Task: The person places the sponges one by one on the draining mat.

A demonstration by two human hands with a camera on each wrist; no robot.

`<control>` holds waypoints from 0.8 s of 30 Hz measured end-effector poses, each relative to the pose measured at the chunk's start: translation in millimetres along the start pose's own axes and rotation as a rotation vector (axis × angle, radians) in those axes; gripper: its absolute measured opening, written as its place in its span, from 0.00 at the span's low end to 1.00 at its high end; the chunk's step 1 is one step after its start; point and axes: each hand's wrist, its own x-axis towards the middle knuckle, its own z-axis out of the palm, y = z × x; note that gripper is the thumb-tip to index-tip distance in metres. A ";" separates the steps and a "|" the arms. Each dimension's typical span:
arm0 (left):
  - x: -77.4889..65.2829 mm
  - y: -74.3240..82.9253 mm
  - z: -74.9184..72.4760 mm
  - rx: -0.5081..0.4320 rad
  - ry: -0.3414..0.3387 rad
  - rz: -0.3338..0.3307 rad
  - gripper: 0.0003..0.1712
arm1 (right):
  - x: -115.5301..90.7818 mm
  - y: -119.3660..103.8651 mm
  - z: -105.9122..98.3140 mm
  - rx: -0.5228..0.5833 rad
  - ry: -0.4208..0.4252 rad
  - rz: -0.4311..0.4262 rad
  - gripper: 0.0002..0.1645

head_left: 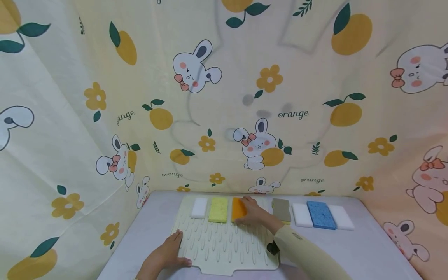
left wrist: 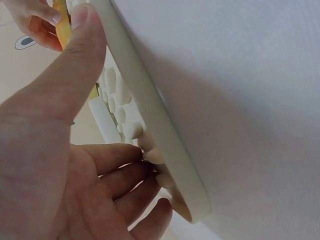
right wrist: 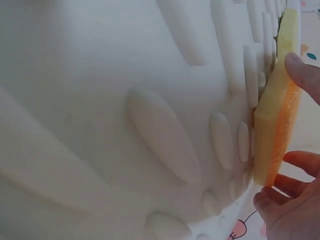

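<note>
My right hand (head_left: 252, 212) grips an orange sponge (head_left: 238, 210) near the far edge of a cream draining tray (head_left: 224, 268) with raised oval ridges. In the right wrist view this sponge (right wrist: 270, 132) shows a pale yellow layer against the ridges and an orange layer outward, with thumb and fingers at its opposite ends. My left hand (head_left: 166, 251) rests at the tray's near left corner, thumb along the front edge. Seen from the left wrist, its fingertips touch ridges just inside the rim. Left of the orange sponge, a yellow sponge (head_left: 218, 210) and a white sponge (head_left: 199, 208) lie on the tray.
A grey sponge (head_left: 281, 210) with a yellow underside lies by the tray's far right corner. Farther right on the white table (head_left: 364, 252), a blue sponge (head_left: 321, 215) sits between two white sponges (head_left: 302, 215). A patterned curtain (head_left: 217, 109) hangs behind and at both sides.
</note>
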 end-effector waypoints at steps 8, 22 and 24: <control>0.4 -0.4 0.8 -0.005 -0.002 -0.005 0.69 | 4.5 0.5 3.5 0.013 -0.014 0.018 0.61; -0.7 0.3 -0.3 0.001 0.009 0.022 0.68 | 2.7 0.7 4.5 0.033 -0.015 -0.006 0.63; -0.9 0.5 0.1 0.009 0.009 0.027 0.67 | 0.7 0.7 4.4 0.038 -0.005 -0.021 0.64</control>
